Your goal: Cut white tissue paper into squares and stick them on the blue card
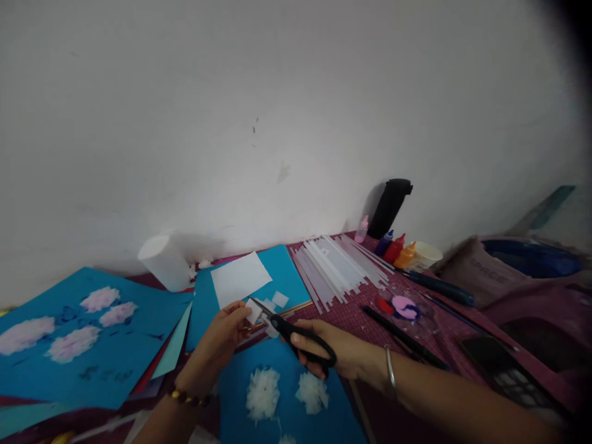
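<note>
Between the fingertips of my left hand (232,327) is a small white paper piece (254,311). Black-handled scissors (283,325) are gripped in my right hand (319,345), their blades pointing up-left at that piece; whether the blades touch it I cannot tell. Small white paper squares (280,299) lie just beyond the blades on a blue sheet (292,277), beside a larger white sheet (241,277). Below my hands, another blue sheet (287,351) carries white paper flowers (263,394).
At left, a blue sheet (152,320) bears pinkish-white flowers. A white paper roll (164,262) stands near the wall. Translucent sticks (340,268) lie right of centre, with paint bottles (394,248), pink and purple paint (405,307), a black pen-like item (402,336) and a phone-like object (504,370) further right.
</note>
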Demonstrator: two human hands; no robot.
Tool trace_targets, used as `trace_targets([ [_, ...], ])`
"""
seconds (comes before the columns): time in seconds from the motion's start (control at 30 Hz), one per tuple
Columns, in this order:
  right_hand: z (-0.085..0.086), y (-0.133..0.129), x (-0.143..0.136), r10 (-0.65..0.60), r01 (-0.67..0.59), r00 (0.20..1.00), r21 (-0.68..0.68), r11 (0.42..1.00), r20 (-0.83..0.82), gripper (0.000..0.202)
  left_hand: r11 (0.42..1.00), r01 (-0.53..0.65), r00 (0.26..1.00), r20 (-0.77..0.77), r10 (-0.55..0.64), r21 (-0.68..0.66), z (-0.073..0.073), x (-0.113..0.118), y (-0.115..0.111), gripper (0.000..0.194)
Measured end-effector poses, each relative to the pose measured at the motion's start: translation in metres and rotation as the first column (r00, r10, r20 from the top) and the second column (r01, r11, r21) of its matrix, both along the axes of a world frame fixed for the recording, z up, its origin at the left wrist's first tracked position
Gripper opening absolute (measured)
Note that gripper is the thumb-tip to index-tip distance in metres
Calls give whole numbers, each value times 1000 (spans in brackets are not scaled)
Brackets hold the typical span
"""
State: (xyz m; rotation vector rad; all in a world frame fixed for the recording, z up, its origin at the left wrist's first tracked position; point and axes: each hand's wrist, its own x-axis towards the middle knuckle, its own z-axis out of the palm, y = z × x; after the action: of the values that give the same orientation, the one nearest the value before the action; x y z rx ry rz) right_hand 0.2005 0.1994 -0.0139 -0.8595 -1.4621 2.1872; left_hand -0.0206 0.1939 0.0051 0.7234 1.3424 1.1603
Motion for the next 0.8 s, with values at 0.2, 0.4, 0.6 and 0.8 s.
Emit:
trace_targets([
  [0.2, -5, 9, 6, 143, -147, 989, -121, 982, -40, 65, 999, 46, 977, -207, -45, 2, -6, -9, 4, 18],
  [0.4, -6, 18, 15, 151, -191, 973, -248, 950, -172, 67, 995, 91, 876, -479, -56, 51, -5, -30, 7, 38],
  [0.6, 40, -16, 36, 153, -150, 987, 71, 986, -44, 61, 991, 132, 768, -632, -103, -2, 28, -43, -55, 33],
  [0.8, 61, -83, 76, 164, -244, 925, 204, 948, 343, 63, 980, 180, 669, -721, -183, -82, 15, -62, -184, 21],
])
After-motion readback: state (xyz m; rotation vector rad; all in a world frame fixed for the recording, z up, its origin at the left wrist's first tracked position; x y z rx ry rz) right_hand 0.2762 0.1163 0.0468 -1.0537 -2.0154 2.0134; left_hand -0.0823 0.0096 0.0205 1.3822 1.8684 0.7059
